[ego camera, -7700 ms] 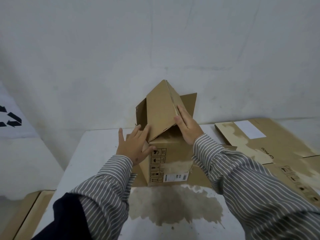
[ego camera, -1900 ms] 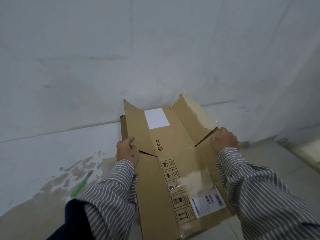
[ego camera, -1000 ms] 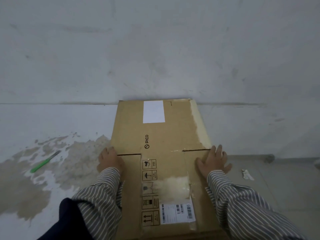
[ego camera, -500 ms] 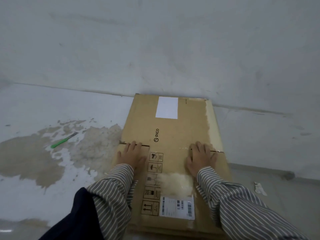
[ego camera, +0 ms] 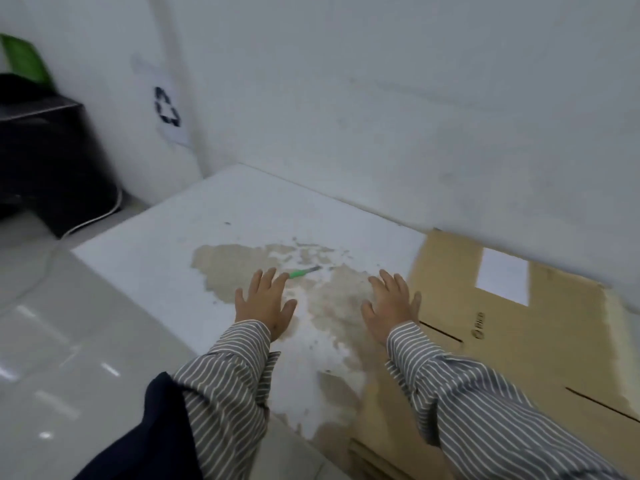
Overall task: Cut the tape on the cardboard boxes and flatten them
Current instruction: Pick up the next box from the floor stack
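Now both hands are spread flat and hold nothing: the left hand [ego camera: 264, 303] over the stained white table [ego camera: 145, 258], the right hand [ego camera: 389, 303] just beside the flattened cardboard box [ego camera: 519, 341]. That box lies flat at the right against the wall, and a green cutter [ego camera: 303, 272] lies just beyond the left fingertips.

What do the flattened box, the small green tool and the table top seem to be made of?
Flattened box: brown corrugated cardboard, matte; layered edges show at its near end.
Green tool: probably a plastic handle with a grey, maybe metal tip; too blurred to be sure.
Table top: white coating, worn through to a tan layer; material unclear.
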`<action>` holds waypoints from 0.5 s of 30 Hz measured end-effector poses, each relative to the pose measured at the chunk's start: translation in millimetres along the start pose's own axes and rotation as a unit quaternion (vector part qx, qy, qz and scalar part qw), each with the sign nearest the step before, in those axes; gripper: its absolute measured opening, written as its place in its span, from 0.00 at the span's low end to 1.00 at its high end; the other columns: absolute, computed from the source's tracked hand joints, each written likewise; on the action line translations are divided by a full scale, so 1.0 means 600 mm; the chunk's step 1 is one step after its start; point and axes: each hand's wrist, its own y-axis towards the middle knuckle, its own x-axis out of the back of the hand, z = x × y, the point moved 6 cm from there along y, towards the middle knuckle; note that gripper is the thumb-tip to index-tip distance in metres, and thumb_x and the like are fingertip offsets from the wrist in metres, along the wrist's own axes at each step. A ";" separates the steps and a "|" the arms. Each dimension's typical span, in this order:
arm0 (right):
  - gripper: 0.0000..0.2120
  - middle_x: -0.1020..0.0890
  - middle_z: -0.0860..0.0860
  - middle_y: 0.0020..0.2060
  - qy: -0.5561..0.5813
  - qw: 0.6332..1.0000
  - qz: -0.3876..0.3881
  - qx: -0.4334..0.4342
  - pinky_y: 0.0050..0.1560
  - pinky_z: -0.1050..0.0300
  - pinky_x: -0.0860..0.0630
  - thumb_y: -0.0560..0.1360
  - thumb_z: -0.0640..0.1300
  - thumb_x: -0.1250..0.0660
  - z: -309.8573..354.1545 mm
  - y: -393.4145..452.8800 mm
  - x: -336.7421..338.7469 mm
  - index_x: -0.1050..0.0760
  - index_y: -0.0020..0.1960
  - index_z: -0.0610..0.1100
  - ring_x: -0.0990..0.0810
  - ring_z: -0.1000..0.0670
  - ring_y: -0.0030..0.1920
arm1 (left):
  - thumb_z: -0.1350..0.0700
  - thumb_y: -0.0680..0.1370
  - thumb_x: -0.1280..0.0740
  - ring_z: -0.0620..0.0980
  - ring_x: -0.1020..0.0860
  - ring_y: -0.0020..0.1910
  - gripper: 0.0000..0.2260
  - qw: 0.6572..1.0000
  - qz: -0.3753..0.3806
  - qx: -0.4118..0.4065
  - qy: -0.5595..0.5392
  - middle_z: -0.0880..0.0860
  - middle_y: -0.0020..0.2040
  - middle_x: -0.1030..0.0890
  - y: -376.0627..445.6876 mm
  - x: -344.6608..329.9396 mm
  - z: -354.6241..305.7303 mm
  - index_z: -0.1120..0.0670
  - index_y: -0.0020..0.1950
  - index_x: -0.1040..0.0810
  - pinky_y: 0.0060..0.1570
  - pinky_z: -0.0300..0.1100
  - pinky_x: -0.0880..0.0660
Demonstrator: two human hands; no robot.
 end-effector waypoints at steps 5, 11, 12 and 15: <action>0.24 0.49 0.53 0.77 0.029 0.997 0.008 0.065 0.73 0.39 0.57 0.80 0.50 0.47 0.251 0.043 -0.052 0.44 0.75 0.50 0.55 0.49 0.76 | 0.47 0.82 0.45 0.50 0.56 0.77 0.24 0.997 -0.032 0.065 -0.006 0.48 0.78 0.51 -0.003 0.080 0.233 0.47 0.77 0.47 0.72 0.58 0.53; 0.24 0.48 0.53 0.77 0.087 0.989 0.027 0.120 0.73 0.39 0.57 0.80 0.49 0.45 0.520 0.093 -0.128 0.43 0.75 0.50 0.54 0.49 0.76 | 0.48 0.82 0.45 0.51 0.57 0.77 0.24 0.991 -0.049 0.124 -0.006 0.48 0.78 0.50 0.001 0.140 0.471 0.48 0.77 0.46 0.72 0.60 0.53; 0.24 0.48 0.53 0.77 0.087 0.987 0.031 0.131 0.73 0.39 0.58 0.80 0.49 0.45 0.558 0.102 -0.140 0.43 0.75 0.50 0.55 0.49 0.76 | 0.48 0.82 0.45 0.51 0.57 0.77 0.24 0.990 -0.051 0.132 -0.009 0.49 0.78 0.50 0.008 0.144 0.504 0.48 0.77 0.46 0.72 0.60 0.53; 0.24 0.48 0.53 0.76 0.082 0.983 0.042 0.160 0.73 0.39 0.58 0.80 0.49 0.46 0.664 0.141 -0.177 0.43 0.75 0.50 0.55 0.50 0.76 | 0.47 0.82 0.46 0.51 0.56 0.77 0.24 0.987 -0.050 0.154 -0.015 0.48 0.78 0.49 0.039 0.154 0.598 0.48 0.77 0.46 0.72 0.60 0.53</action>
